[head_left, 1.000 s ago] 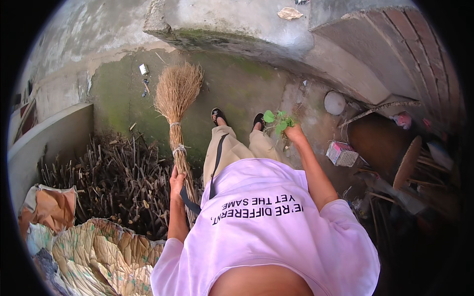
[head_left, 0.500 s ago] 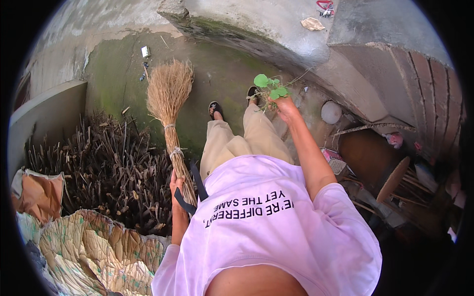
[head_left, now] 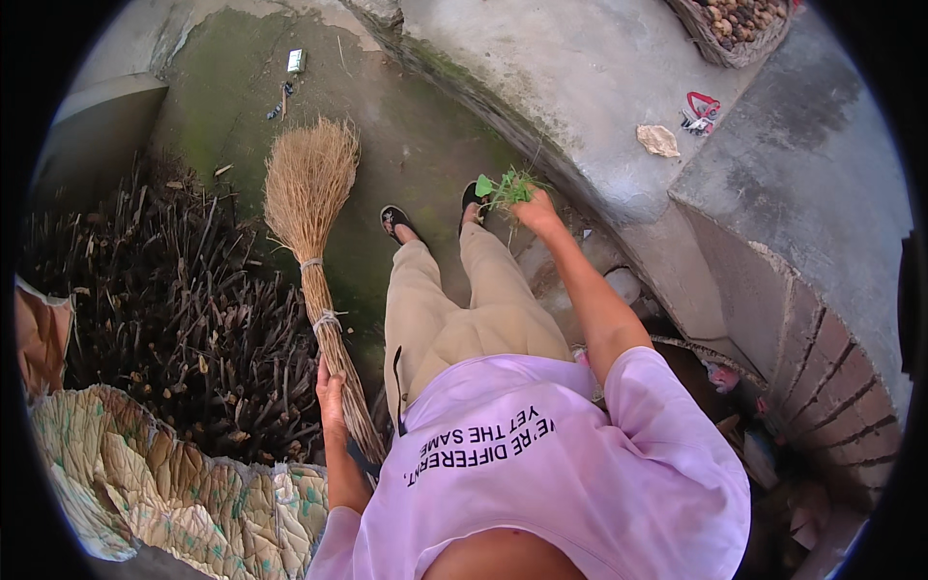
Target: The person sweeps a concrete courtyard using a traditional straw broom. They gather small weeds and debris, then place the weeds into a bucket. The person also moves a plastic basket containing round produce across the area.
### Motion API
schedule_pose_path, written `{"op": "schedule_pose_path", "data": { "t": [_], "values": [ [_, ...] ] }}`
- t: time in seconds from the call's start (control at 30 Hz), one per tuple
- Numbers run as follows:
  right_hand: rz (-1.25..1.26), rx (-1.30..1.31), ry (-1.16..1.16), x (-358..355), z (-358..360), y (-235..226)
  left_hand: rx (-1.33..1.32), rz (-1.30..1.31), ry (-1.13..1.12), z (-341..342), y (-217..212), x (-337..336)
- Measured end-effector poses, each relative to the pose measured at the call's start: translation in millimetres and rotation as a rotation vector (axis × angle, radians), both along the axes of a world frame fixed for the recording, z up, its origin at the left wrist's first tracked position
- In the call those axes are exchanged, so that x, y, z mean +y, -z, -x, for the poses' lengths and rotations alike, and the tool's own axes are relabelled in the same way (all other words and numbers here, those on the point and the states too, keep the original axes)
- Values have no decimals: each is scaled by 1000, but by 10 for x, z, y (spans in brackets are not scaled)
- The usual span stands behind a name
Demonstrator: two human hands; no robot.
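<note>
My left hand (head_left: 331,394) is closed around the handle of a straw broom (head_left: 311,198). Its bristle head points away from me and fans out over the mossy ground, and two ties bind the stalks below it. Out to the right, my right hand (head_left: 535,211) grips a small bunch of green weeds (head_left: 508,189). Leaves and thin stems stick out past the fingers, which are partly hidden. Both my feet, in dark shoes (head_left: 394,222), stand on the concrete between the broom and the weeds.
A heap of dark cut sticks (head_left: 174,319) lies left, beside a quilted cover (head_left: 184,483). On the right runs a raised concrete ledge (head_left: 580,106) bearing a basket of round brown things (head_left: 730,48), a red-and-white item (head_left: 700,113) and a crumpled scrap (head_left: 658,141). A small white box (head_left: 296,62) lies ahead.
The view has shifted toward the right, bringing the basket into sight. My right hand has turned with the weeds, so fewer broad leaves show. My left hand still holds the broom.
</note>
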State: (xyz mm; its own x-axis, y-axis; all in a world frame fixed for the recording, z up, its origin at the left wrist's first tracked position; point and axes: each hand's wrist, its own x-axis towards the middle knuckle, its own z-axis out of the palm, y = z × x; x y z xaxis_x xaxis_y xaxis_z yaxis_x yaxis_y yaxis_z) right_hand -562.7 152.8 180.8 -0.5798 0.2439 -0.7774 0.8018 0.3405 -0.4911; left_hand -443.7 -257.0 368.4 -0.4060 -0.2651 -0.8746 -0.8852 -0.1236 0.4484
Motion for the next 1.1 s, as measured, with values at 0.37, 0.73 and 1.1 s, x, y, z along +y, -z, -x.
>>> {"op": "schedule_pose_path", "data": {
  "t": [0.37, 0.73, 1.1],
  "values": [
    [-225, -56, -145, 54, 244, 2109, -303, -99, -225, -330, 812, -162],
    [-485, -9, -408, 197, 495, 3977, -587, -82, -320, -828, 1545, -167],
    [-639, -29, -431, 241, 512, 4639, -720, -21, -296, -967, 1789, -151]
  ]
}}
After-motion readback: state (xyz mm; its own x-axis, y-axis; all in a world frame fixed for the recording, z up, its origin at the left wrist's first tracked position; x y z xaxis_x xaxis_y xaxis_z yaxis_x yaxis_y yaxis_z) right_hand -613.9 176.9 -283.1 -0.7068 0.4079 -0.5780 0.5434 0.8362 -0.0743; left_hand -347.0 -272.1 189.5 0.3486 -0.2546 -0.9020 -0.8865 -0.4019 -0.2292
